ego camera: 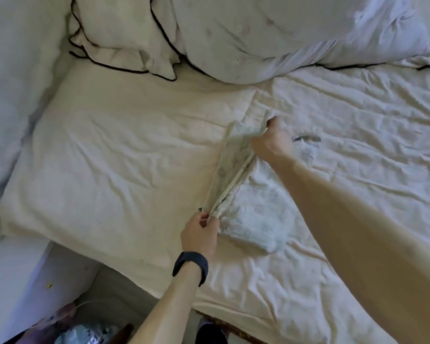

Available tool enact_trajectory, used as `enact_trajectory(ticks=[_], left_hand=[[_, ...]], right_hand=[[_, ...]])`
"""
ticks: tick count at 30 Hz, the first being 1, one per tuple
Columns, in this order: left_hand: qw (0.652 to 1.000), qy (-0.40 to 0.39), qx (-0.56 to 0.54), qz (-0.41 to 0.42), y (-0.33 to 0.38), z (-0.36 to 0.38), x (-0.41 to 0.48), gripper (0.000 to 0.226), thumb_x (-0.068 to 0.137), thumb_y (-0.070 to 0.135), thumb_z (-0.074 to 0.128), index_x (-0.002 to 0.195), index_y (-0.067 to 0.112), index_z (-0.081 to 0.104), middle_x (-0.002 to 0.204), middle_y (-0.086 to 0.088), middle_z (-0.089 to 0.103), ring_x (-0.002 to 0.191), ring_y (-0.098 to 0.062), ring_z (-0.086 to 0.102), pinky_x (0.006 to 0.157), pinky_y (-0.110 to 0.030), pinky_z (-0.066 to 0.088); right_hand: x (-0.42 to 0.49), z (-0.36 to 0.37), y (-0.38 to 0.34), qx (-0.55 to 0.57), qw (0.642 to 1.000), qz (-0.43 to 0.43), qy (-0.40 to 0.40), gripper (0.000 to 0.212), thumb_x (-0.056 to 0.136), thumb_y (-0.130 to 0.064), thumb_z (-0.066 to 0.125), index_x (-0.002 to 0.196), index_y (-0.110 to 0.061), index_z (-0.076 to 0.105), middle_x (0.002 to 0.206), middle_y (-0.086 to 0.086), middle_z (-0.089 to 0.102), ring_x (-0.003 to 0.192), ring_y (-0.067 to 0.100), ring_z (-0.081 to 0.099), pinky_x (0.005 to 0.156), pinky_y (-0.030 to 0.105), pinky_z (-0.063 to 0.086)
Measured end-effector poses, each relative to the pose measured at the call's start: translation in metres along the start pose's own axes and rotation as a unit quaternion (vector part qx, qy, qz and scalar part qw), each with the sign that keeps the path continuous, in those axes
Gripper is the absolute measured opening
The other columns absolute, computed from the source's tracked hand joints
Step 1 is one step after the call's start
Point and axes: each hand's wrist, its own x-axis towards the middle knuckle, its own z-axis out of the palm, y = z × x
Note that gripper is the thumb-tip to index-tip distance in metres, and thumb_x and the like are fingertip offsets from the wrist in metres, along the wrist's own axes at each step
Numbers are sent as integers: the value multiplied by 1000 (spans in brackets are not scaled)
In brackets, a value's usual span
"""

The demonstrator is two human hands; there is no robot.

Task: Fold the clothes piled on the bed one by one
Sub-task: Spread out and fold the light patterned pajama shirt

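A pale, faintly printed garment [256, 209] lies partly folded on the cream bed sheet [109, 150] in the middle of the view. One side of it is lifted as a flap along a hemmed edge. My left hand [200, 234], with a dark band on its wrist, pinches the near corner of that flap. My right hand [271, 139] grips the far corner, and the edge runs taut between both hands. The lower part of the garment rests flat on the bed.
Pillows with black piping [124, 38] and a bunched white duvet [283, 33] lie at the head of the bed. A small dark mark [305, 139] shows on the sheet right of my right hand. The bed's near-left edge drops to a floor with clutter [85, 331].
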Motion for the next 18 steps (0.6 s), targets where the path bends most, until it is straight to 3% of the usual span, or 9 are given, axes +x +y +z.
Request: enact_trajectory(ticks=[3, 8, 12, 15, 18], left_hand=[[998, -27, 56, -17, -12, -12, 25, 9, 95, 31, 57, 101, 31, 63, 81, 13, 68, 72, -8, 66, 55, -23, 47], [988, -82, 127, -14, -20, -14, 37, 14, 92, 35, 51, 104, 34, 59, 83, 9, 70, 74, -17, 67, 68, -35, 58], [981, -89, 172, -28, -19, -18, 42, 13, 88, 38, 49, 97, 32, 56, 78, 6, 67, 71, -21, 65, 67, -35, 58], [971, -97, 217, -35, -18, -23, 47, 15, 86, 41, 47, 97, 33, 55, 75, 8, 66, 69, -18, 64, 61, -30, 52], [964, -106, 243, -28, -15, -26, 49, 18, 88, 44, 45, 100, 35, 55, 77, 10, 65, 69, -15, 62, 59, -28, 46]], right_hand=[[9, 37, -11, -79, 997, 18, 8, 40, 94, -9, 53, 131, -2, 40, 118, 20, 59, 109, 38, 59, 89, 47, 51], [18, 65, -19, -118, 992, 11, 33, 45, 95, -10, 56, 135, 1, 39, 104, 13, 52, 91, 26, 46, 77, 35, 36], [19, 74, -29, -128, 991, 4, 32, 36, 90, -3, 59, 122, -3, 44, 89, 3, 46, 87, 27, 47, 74, 36, 36], [16, 84, -29, -128, 992, 7, 16, 34, 92, -5, 58, 123, -4, 44, 103, 11, 56, 92, 31, 54, 74, 36, 37], [12, 89, -29, -116, 992, 6, -44, 48, 95, -22, 59, 138, -8, 43, 121, 15, 61, 109, 34, 59, 81, 34, 42]])
